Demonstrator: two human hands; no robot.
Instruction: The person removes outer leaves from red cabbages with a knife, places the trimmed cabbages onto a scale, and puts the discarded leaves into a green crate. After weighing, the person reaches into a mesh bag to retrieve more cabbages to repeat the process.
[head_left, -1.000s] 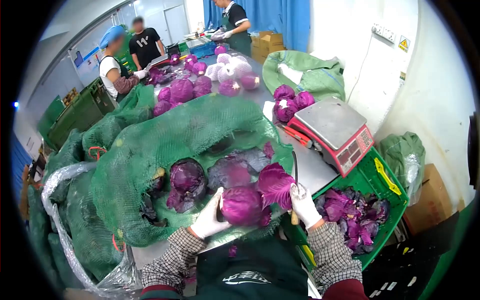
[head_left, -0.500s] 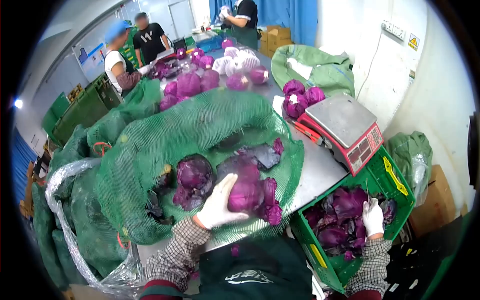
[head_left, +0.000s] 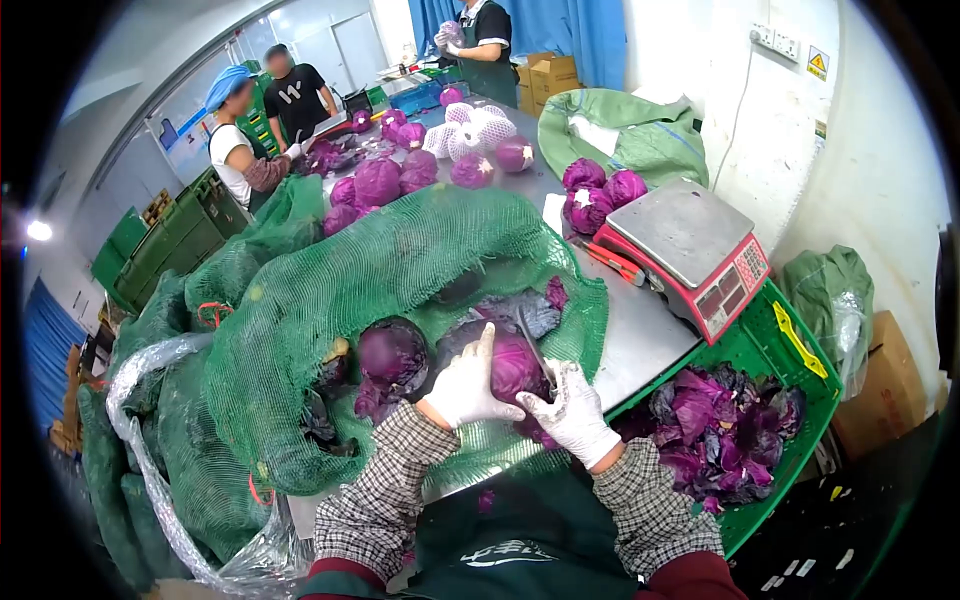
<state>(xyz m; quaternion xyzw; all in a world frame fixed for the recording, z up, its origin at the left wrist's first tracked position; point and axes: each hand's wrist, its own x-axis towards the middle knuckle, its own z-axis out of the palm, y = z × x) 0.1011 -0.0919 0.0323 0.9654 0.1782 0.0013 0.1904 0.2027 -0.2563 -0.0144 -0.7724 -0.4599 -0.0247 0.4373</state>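
A round red cabbage (head_left: pixel 516 368) rests on the green mesh sack (head_left: pixel 330 265) in front of me. My left hand (head_left: pixel 468 388), in a white glove, holds it from the left with the thumb low on its near side. My right hand (head_left: pixel 574 412), gloved too, grips a knife (head_left: pixel 531 340) whose thin blade points up along the cabbage's right side. Dark loose leaves (head_left: pixel 530 310) lie just behind the cabbage. Left of my left hand sits another red cabbage (head_left: pixel 392 352) with ragged outer leaves.
A green crate (head_left: pixel 797 440) of trimmed leaves stands at right, below a red weighing scale (head_left: pixel 690 250). An orange-handled tool (head_left: pixel 615 262) lies beside the scale. More cabbages (head_left: pixel 376 182) cover the far table, where several people stand. Filled mesh sacks (head_left: pixel 190 420) crowd the left.
My right hand has come left from over the crate, bringing the knife up to the cabbage's right side. My left hand has stayed on the cabbage. The view has shifted slightly.
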